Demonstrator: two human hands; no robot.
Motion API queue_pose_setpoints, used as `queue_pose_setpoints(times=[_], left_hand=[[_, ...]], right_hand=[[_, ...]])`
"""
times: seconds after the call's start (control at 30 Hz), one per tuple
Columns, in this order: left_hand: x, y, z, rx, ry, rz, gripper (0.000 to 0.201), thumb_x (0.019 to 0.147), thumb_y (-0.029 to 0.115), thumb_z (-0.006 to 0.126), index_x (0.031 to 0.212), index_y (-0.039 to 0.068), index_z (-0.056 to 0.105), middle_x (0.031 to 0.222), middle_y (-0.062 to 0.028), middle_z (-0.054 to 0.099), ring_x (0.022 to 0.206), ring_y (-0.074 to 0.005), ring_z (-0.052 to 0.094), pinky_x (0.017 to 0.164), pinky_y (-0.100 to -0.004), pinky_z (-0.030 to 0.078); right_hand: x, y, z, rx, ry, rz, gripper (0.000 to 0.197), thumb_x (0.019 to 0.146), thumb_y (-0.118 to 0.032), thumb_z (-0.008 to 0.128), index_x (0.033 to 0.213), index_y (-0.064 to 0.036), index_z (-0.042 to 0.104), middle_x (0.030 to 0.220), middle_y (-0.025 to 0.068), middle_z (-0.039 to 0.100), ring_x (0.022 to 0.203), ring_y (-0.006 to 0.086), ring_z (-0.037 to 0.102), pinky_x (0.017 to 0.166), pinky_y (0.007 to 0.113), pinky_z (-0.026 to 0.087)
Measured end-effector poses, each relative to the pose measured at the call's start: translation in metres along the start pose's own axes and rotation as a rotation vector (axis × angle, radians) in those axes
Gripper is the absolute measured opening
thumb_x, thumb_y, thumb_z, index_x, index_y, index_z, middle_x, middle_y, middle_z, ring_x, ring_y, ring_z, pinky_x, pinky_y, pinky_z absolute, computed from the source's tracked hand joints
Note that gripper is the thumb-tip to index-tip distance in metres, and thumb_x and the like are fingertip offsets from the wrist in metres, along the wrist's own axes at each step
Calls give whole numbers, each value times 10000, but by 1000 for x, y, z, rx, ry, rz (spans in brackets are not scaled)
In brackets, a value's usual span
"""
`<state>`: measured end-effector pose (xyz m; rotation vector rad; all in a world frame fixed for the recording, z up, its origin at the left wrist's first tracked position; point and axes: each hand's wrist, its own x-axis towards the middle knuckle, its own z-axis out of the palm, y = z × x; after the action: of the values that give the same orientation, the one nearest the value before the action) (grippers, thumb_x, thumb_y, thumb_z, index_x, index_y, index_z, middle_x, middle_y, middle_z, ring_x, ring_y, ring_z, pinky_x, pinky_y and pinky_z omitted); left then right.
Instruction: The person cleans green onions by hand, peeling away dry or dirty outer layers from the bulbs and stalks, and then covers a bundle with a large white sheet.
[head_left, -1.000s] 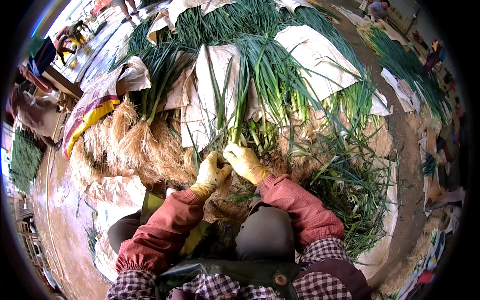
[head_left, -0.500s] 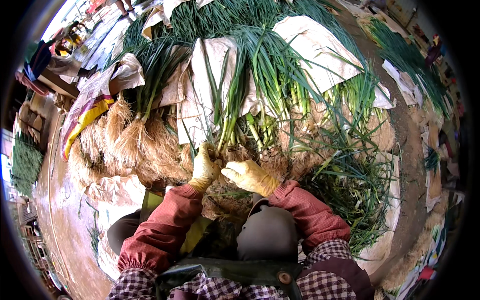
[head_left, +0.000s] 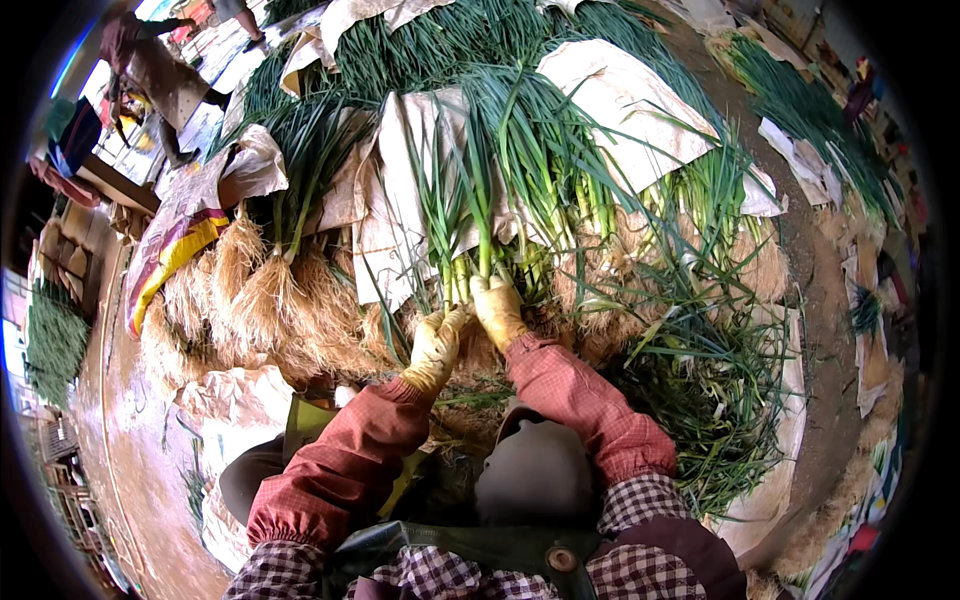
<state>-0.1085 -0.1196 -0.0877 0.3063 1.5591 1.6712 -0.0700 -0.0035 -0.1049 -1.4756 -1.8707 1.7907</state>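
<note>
My left hand (head_left: 434, 350), in a yellowed glove, is closed round the lower ends of a few green onions (head_left: 455, 280). Their pale stalks stick up past its fingers and the green leaves lean away over a cream sack cloth (head_left: 415, 165). Close by on the right, my right hand (head_left: 498, 312), gloved alike, has its fingers bent around the base of another thick green onion stalk (head_left: 484, 222). Both hands hide the roots of these stalks.
Root bundles (head_left: 270, 300) of more green onions line the left. Loose trimmed leaves (head_left: 710, 410) are heaped on the right. A white sack (head_left: 625, 110) covers part of the pile. Another person (head_left: 155, 75) stands at the far left, beyond a wooden table (head_left: 120, 185).
My right hand has moved forward from beside the left and now grips a stalk. The left hand has shifted slightly right and nearer to me. A person has come into view at far left.
</note>
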Motion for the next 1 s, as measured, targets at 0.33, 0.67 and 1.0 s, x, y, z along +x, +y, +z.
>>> queue_pose_setpoints(times=[0.33, 0.67, 1.0], left_hand=[[-33, 28, -6, 1232, 142, 352, 164, 831, 232, 551, 875, 78, 586, 661, -128, 595, 568, -266, 578, 524, -349, 442], [5, 32, -1, 1086, -179, -107, 233, 818, 218, 554, 941, 23, 587, 713, -72, 607, 599, -173, 541, 562, -307, 424], [16, 1, -23, 33, -15, -234, 537, 863, 494, 439, 1157, 45, 462, 909, -61, 526, 734, -133, 548, 569, -243, 456]], right_hand=[[-8, -58, -45, -651, 48, -396, 492, 791, -545, 477, 771, -61, 563, 563, 61, 535, 572, 227, 561, 517, 360, 442], [-31, -56, -3, 156, -182, -800, 251, 860, -280, 516, 762, -63, 596, 625, 44, 583, 541, 159, 550, 492, 287, 458], [-28, 5, -13, 274, -468, -265, 412, 821, -48, 528, 1208, -1, 395, 1109, 159, 511, 719, 227, 595, 696, 314, 523]])
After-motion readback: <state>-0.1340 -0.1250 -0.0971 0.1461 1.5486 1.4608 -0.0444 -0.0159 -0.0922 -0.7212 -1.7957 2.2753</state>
